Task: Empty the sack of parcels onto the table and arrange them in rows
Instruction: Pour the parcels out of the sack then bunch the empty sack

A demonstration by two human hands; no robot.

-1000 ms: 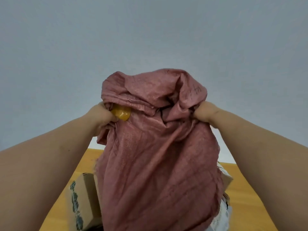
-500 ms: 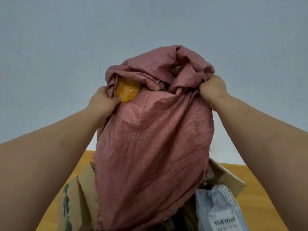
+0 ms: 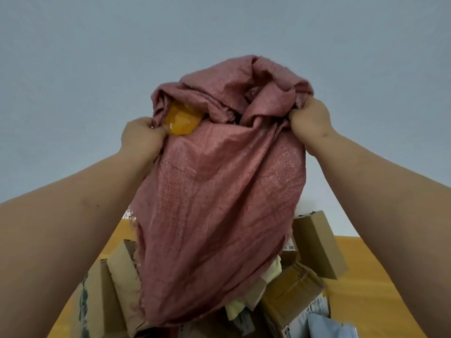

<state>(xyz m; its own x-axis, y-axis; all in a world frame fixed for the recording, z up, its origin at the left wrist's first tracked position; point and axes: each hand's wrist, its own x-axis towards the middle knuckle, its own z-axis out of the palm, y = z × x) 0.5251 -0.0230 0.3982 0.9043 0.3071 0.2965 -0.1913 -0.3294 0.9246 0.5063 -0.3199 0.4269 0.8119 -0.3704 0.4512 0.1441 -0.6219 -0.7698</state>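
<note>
Nearest the camera, below both grips, cardboard parcels (image 3: 317, 242) and a pale blue mailer bag (image 3: 329, 328) lay heaped on the wooden table (image 3: 380, 284), with the frayed mouth of the pink woven sack (image 3: 219, 203) hanging among them. Higher up, the left hand (image 3: 140, 140) was clenched round a bunch of sack cloth, a yellow taped packet (image 3: 181, 121) lodged in a fold just beside its fingers. The right hand (image 3: 310, 120), level with it and well apart, gripped the other bunched corner. The sack hung upside down between the two grips, limp and creased. It looked light and soft, a thin woven plastic likely to slip unless gathered in a fistful, so its closed bottom corners seemed the sound places to hold. The boxes appeared stiff and easy to slide. Beyond lay a plain grey wall (image 3: 97, 57).
</note>
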